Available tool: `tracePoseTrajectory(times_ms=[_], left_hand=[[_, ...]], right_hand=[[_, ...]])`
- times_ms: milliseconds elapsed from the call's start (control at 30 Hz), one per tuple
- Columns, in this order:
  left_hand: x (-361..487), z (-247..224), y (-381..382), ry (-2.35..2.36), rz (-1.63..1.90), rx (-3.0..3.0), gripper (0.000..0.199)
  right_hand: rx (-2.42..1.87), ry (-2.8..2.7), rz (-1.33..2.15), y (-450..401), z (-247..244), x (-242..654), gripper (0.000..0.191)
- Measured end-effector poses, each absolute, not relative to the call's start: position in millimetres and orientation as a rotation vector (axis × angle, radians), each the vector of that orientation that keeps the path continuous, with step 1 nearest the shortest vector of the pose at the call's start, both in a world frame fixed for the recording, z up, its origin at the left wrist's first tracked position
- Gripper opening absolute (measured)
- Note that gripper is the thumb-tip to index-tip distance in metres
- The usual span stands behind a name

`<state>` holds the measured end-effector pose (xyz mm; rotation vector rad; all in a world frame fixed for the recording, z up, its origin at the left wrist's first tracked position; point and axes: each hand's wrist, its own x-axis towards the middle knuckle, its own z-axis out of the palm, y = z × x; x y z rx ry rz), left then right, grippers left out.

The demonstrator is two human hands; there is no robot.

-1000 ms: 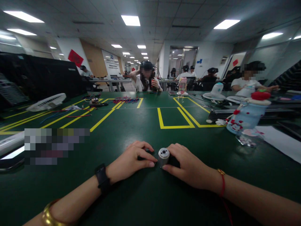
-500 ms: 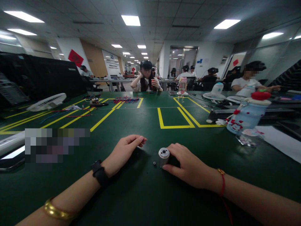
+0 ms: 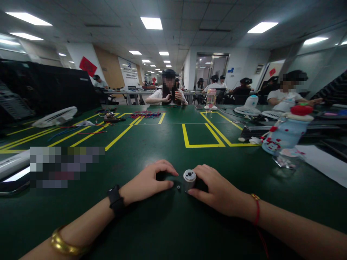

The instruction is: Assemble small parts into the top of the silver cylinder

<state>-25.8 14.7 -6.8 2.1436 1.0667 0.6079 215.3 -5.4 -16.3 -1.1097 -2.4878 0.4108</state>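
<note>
Green tabletop spans the lower half of my view, beneath rows of ceiling lights. Just below the centre of the frame I see a tiny dark piece resting on it, too small for me to read its long axis. Of the two, the left hand is nearer: the piece lies just right of its thumb tip and slightly lower in the frame. That thumb and forefinger are parted, with nothing I can make out between them. Just beyond the piece to the right, apart from it, a metal cylinder stands upright, long axis vertical, gripped from its right side by the right hand. Farther out I have a blue bottle at the right and a white fan at the left.
</note>
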Motion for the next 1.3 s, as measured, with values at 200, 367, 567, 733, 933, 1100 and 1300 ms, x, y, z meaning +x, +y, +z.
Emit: tracePoseTrajectory(times_ms=[200, 367, 567, 733, 933, 1100, 1300], left_hand=[[-23, -8, 12, 1.081, 0.5, 2.312, 0.026], [-23, -13, 13, 1.113, 0.478, 2.335, 0.02], [-19, -10, 11, 1.098, 0.569, 2.277, 0.013], [-17, 1, 12, 1.098, 0.774, 2.158, 0.016], [-8, 13, 8, 1.122, 0.965, 2.151, 0.018], [4, 13, 1, 1.066, 0.952, 2.165, 0.018], [11, 13, -2, 1.083, 0.9, 2.204, 0.018]], right_hand=[[-1.093, -2.479, 0.419, -4, -18, 216, 0.022], [-1.088, -2.478, 0.429, -4, -18, 215, 0.022], [-1.101, -2.479, 0.428, -5, -17, 215, 0.023], [-1.1, -2.483, 0.403, -5, -17, 215, 0.023], [-1.105, -2.473, 0.384, -5, -17, 213, 0.022], [-1.084, -2.472, 0.365, -5, -20, 213, 0.027], [-1.081, -2.472, 0.356, -4, -22, 213, 0.03]])
